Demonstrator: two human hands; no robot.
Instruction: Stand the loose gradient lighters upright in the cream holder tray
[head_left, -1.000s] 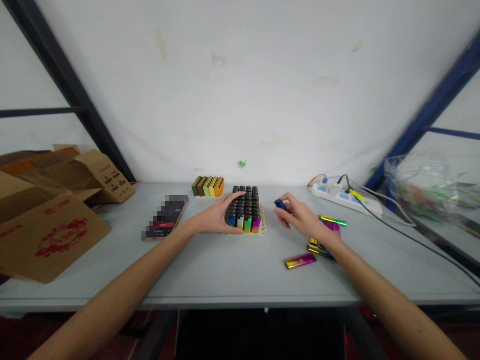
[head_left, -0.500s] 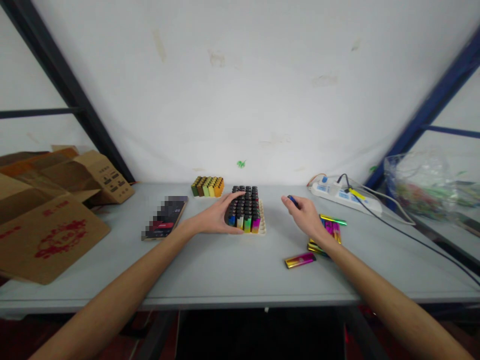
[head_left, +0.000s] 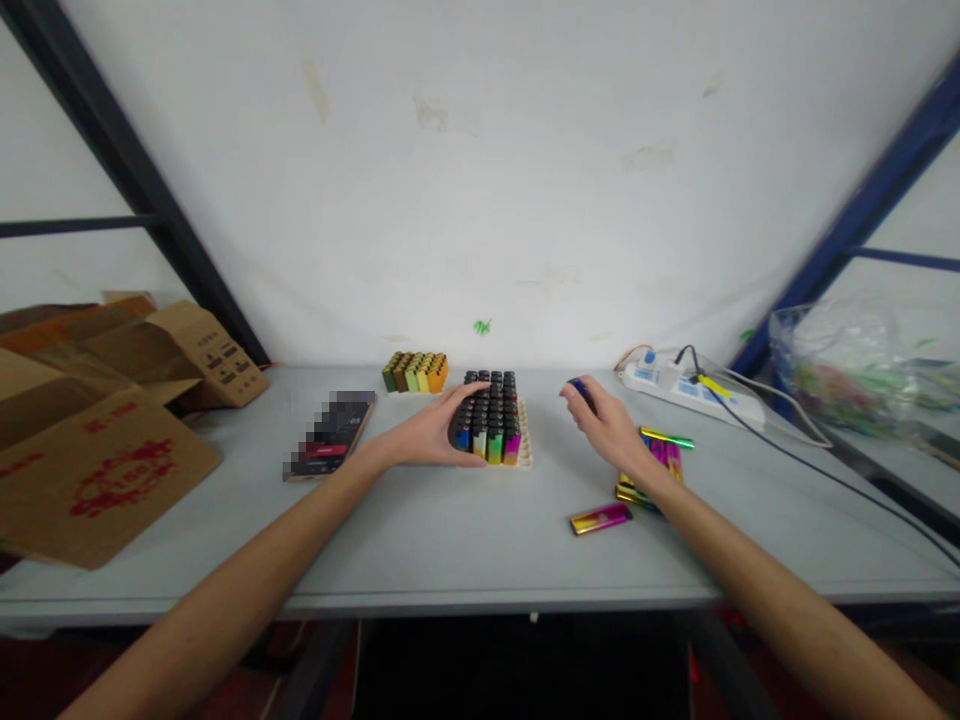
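Observation:
Rows of upright lighters (head_left: 495, 448) with black tops stand in a pale tray (head_left: 525, 450) near the middle of the table. My left hand (head_left: 431, 435) wraps around their left side, thumb at the front corner and fingers toward the back. To the right of the tray, my right hand (head_left: 604, 425) is raised and closed on a dark blue lighter (head_left: 583, 394), partly hidden by the fingers. Beneath and beside my right forearm lies a small pile of shiny lighters (head_left: 665, 455). One purple and gold lighter (head_left: 601, 519) lies apart, closer to the front edge.
A second group of yellow and green lighters (head_left: 415, 373) stands by the wall. On the left are a phone (head_left: 334, 435) and open cardboard boxes (head_left: 127, 450). A power strip (head_left: 697, 393) with cables and a clear plastic bag (head_left: 847, 370) lie to the right.
My right hand has turned and shifted slightly, so more of the dark blue lighter shows above the fingers. My left hand stays in place around the tray's lighters.

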